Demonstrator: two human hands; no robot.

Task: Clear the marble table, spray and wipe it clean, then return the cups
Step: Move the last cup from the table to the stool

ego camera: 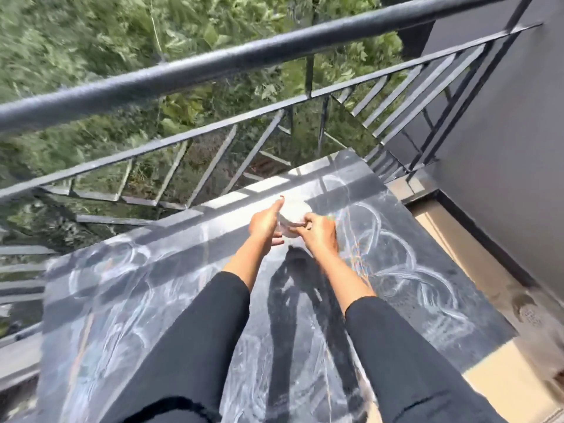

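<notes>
cup point(292, 213) white, round, glare-blurred | both hands' grip closed on it: left hand point(265, 222), right hand point(319, 232) | marble table point(158, 288) dark, streaked

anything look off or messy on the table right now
Yes: the dark marble table is covered in whitish looping smear marks, like undried wipe streaks. Both hands, left hand and right hand, hold a small white object, too overexposed to identify.

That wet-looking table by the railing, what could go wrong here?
1. The table looks streaked and perhaps slick, so things may slide.
2. The white object held between the left hand and right hand sits near the railing; if it slips, it may fall over.
</notes>
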